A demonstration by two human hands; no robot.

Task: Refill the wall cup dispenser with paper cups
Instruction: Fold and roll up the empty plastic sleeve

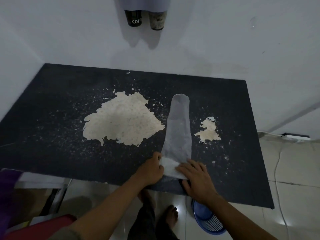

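Note:
A long clear plastic sleeve (179, 129) lies flat on the dark table (57, 108), running from the near edge toward the wall. Its near end is bunched white between my hands. My left hand (152, 168) pinches that end from the left. My right hand (195, 177) presses on it from the right, fingers spread flat. I cannot tell whether cups are inside the sleeve. On the wall above hangs the cup dispenser (143, 4), with a black cup (133, 19) marked "COFF" and a grey cup (157, 20) sticking out of its bottom.
The table top has large worn pale patches (121, 122) and flakes. A blue basket (207, 220) sits on the tiled floor under the table's right corner, next to my bare feet (171, 215). A red object (39, 227) lies at the lower left. A cable runs down the right side.

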